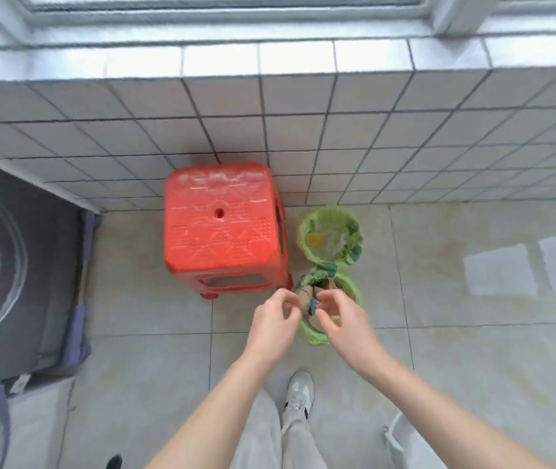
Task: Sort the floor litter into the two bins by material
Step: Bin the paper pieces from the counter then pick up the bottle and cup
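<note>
Litter, brown and blue scraps (311, 296), sits in the near bin (351, 288), a small one lined with a green bag, on the floor just right of a red stool (222, 225). Both hands hover over this bin's rim: the left hand (271, 321) and right hand (344, 319) have loosely curled fingers, and whether either pinches anything cannot be told. A far bin (330, 235), also green-lined, stands just behind, with a yellow piece (314, 239) inside.
</note>
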`<action>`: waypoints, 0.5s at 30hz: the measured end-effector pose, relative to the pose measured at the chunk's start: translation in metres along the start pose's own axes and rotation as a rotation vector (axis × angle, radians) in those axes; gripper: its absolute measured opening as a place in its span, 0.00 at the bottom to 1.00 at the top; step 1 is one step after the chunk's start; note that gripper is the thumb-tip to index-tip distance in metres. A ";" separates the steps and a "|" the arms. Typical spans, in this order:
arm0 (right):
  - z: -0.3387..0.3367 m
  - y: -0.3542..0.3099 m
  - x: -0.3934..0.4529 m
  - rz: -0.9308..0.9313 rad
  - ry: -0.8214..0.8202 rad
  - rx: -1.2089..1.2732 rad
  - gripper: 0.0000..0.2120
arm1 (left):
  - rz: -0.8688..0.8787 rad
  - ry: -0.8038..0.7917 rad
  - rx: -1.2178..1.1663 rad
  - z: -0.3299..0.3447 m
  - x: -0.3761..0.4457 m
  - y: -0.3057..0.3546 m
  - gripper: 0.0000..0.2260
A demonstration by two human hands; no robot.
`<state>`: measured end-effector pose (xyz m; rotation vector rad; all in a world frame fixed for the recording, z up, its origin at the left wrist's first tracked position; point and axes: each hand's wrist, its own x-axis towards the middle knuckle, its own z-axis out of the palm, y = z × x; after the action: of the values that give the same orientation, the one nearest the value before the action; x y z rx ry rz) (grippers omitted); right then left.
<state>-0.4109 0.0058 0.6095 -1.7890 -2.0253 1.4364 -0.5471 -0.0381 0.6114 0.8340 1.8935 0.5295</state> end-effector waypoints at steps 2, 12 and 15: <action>0.009 -0.036 -0.019 -0.035 -0.036 0.009 0.10 | 0.000 0.079 -0.045 -0.030 -0.025 0.000 0.07; 0.073 -0.193 -0.092 -0.309 -0.263 -0.157 0.09 | -0.105 0.518 -0.298 -0.194 -0.146 -0.062 0.06; 0.105 -0.241 -0.108 -0.402 -0.312 -0.199 0.09 | -0.135 0.617 -0.328 -0.241 -0.187 -0.088 0.05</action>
<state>-0.6174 -0.1127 0.7654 -1.1600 -2.5743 1.4979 -0.7357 -0.2377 0.7710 0.3375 2.3020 1.0687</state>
